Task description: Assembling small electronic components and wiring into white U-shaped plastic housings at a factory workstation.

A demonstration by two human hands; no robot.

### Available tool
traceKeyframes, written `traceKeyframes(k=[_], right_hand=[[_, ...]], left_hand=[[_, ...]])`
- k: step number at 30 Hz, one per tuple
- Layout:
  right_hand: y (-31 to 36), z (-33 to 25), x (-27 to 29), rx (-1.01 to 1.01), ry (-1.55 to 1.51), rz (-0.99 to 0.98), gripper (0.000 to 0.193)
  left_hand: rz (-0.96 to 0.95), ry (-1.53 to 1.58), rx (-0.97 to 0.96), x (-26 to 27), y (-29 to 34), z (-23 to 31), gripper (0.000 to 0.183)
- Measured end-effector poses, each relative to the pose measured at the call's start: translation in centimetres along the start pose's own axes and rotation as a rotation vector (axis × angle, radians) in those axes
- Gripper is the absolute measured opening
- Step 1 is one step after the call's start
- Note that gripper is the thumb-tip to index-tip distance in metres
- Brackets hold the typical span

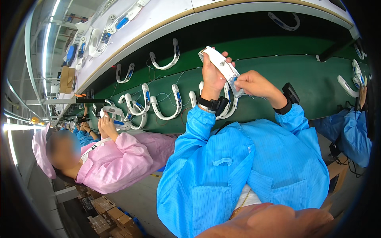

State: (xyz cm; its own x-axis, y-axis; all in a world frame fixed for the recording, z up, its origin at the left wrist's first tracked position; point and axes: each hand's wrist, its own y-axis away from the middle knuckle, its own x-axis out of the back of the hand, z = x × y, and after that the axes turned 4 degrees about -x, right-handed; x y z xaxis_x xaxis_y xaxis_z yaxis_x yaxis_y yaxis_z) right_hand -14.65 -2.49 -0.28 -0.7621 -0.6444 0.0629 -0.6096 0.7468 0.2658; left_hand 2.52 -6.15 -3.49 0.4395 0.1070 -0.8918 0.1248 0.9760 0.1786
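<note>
My left hand (213, 76) is wrapped round a white curved neck-fan housing (219, 60), held up over the green bench. Its upper end sticks out past my thumb, and fingertips show along its far edge. My right hand (255, 84) is closed at the housing's lower end, fingers pinched against it beside a small blue part. Whether the fingertips hold a separate piece is hidden. Both wrists wear black bands with dark boxes. Just below my left wrist, more white U-shaped housings (231, 104) lie partly covered by my arm.
Several white U-shaped housings (175, 105) with thin wires lie on the green bench surface (274, 65). A white shelf (166, 14) runs above the far side. At left, a co-worker in a pink smock (123, 158) handles another housing. A blue sleeve (353, 133) shows at right; cardboard boxes (115, 214) stand on the floor.
</note>
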Motion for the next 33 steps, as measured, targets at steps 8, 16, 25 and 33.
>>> traceKeyframes(k=[8, 16, 25, 33], right_hand=[[-1.1, -0.1, -0.3, -0.057, -0.106, 0.214, 0.030], [-1.7, 1.1, -0.8, -0.082, -0.126, 0.253, 0.030], [-1.6, 1.1, -1.1, -0.094, -0.199, 0.253, 0.029], [-1.2, 0.3, -1.0, -0.074, -0.244, 0.262, 0.029]], left_hand=[[-0.035, -0.069, -0.059, -0.3, 0.5, -0.5, 0.044], [-0.034, -0.163, -0.157, -0.4, 0.9, -1.1, 0.047], [-0.051, -0.227, -0.209, 0.1, 0.8, -1.4, 0.049], [-0.033, -0.220, -0.203, 0.2, 1.1, -1.5, 0.049]])
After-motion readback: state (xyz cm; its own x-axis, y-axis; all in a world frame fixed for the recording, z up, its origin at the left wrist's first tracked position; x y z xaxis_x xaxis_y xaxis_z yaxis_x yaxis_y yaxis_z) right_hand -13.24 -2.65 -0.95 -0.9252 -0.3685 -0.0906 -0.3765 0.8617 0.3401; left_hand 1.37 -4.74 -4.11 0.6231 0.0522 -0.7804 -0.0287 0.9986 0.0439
